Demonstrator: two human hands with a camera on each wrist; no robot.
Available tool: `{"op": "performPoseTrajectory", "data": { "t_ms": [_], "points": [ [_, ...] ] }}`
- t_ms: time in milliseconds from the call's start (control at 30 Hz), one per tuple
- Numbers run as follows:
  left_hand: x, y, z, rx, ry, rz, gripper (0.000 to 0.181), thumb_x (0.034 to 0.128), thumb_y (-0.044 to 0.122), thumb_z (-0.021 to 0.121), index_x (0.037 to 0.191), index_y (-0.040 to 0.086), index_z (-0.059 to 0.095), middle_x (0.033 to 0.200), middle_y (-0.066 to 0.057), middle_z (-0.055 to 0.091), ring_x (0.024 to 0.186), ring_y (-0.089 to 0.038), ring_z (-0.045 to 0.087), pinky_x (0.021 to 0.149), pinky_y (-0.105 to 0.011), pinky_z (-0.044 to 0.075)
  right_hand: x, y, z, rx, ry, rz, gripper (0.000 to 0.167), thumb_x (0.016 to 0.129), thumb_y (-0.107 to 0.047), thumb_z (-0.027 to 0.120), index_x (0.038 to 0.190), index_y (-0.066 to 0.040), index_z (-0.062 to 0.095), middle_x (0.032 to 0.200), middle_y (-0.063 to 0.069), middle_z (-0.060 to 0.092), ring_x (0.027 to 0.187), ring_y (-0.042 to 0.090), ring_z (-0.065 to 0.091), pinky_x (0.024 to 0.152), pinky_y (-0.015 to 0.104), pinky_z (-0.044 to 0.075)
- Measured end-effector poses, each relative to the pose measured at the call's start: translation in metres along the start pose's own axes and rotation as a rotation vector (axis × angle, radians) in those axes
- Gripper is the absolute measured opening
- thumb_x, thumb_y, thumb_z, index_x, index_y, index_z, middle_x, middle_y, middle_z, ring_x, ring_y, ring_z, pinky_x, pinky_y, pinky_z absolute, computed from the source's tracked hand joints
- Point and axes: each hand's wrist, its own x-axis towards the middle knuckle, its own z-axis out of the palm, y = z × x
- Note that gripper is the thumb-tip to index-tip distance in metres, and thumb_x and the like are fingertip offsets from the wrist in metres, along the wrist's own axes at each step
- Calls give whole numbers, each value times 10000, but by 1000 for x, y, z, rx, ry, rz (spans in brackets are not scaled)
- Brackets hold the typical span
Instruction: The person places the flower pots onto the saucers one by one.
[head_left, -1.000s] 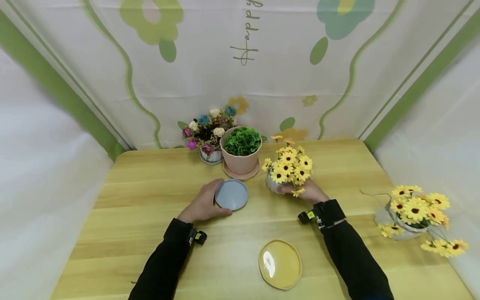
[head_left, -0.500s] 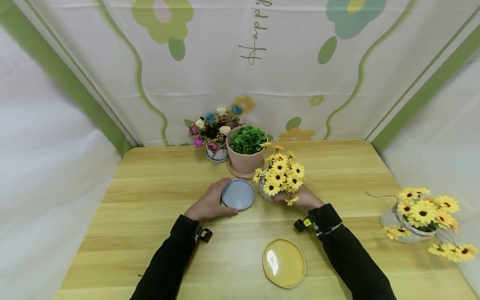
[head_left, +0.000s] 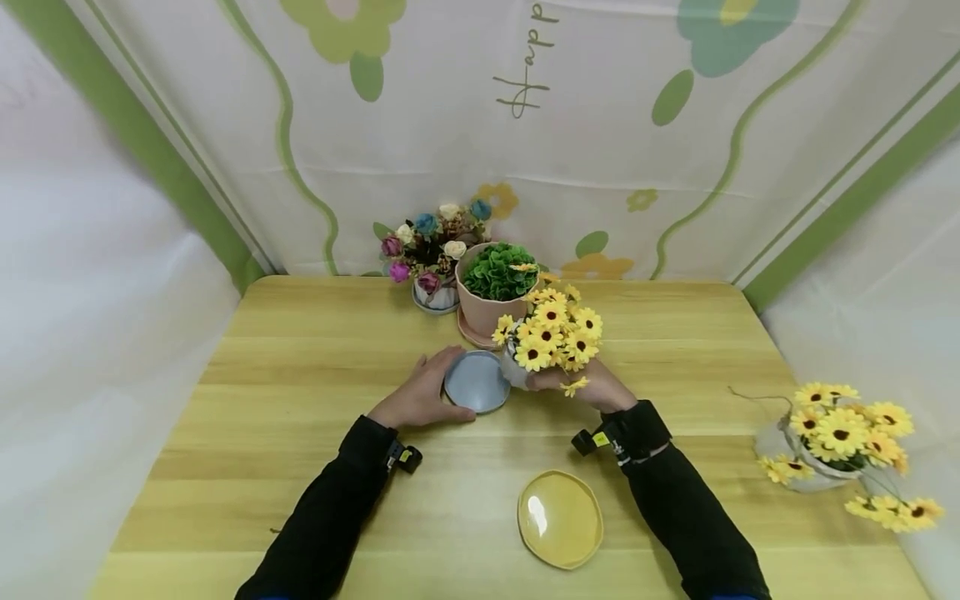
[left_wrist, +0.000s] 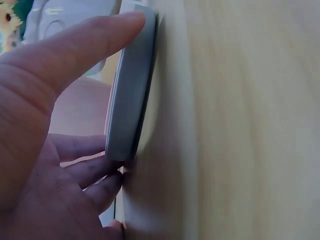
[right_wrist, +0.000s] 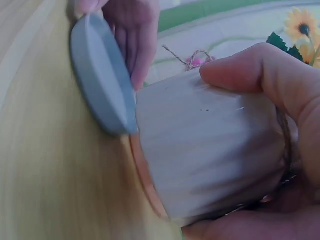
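My left hand [head_left: 420, 397] holds a small blue-grey saucer [head_left: 477, 383] on the wooden table, thumb on its near rim and fingers at the far side. In the left wrist view the saucer [left_wrist: 131, 95] stands edge-on between thumb and fingers. My right hand [head_left: 588, 386] grips a white ribbed flowerpot [head_left: 513, 369] of yellow daisies [head_left: 553, 335] round its side. The pot is just above the saucer's right edge. In the right wrist view the pot [right_wrist: 210, 145] is tilted, its base close to the saucer's rim; whether they touch I cannot tell.
Behind the saucer stand a pink pot [head_left: 483, 310] of green leaves on a pink saucer and a white pot [head_left: 435, 293] of mixed roses. A yellow saucer [head_left: 560, 520] lies nearer me. Another daisy pot [head_left: 802, 460] stands at the right edge.
My right hand has carried the daisy pot leftward to the blue-grey saucer's edge. The left hand keeps its hold on the saucer. The head view has shifted slightly.
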Motion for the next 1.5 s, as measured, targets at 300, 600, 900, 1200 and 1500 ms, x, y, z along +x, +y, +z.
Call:
{"op": "performPoseTrajectory", "data": {
  "t_ms": [300, 600, 900, 1200, 1500],
  "points": [
    [3, 4, 8, -20, -14, 38, 1172, 807, 473, 903, 1692, 110, 225, 1743, -184, 267, 1634, -398, 197, 1278, -741, -46, 2, -12, 24, 22, -63, -19, 654, 858, -73, 863, 1449, -118, 585, 1380, 108, 652, 1262, 192, 629, 1047, 302, 545],
    [5, -8, 19, -55, 10, 55, 1123, 795, 550, 888, 1690, 300, 258, 1744, -54, 316, 1630, -359, 230, 1286, -703, -93, 17, -3, 43, -3, -128, -13, 655, 878, -67, 847, 1473, -117, 579, 1422, 93, 641, 1307, 194, 611, 1114, 320, 494],
    [2, -7, 18, -118, -9, 73, 1066, 850, 437, 885, 1692, 323, 241, 1753, -41, 295, 1639, -324, 221, 1296, -636, -163, 22, 3, 49, -65, -158, -47, 641, 889, -82, 841, 1477, -94, 585, 1439, 107, 640, 1344, 243, 597, 1151, 367, 474],
    [-2, 9, 10, -78, -15, 54, 951, 863, 371, 889, 1650, 209, 381, 1706, -86, 392, 1636, -386, 194, 1308, -649, -109, 22, 6, 49, -60, -151, -22, 654, 876, -88, 851, 1469, -92, 575, 1391, 110, 662, 1328, 259, 605, 1180, 456, 462],
    [2, 18, 5, -233, 53, 217, 1092, 834, 193, 924, 1683, 270, 241, 1682, -24, 406, 1546, -253, 423, 1294, -511, 334, 17, 3, 44, -221, -118, -53, 751, 927, -181, 829, 1573, -99, 454, 1521, 115, 564, 1455, 332, 509, 1245, 533, 402]
  ]
}}
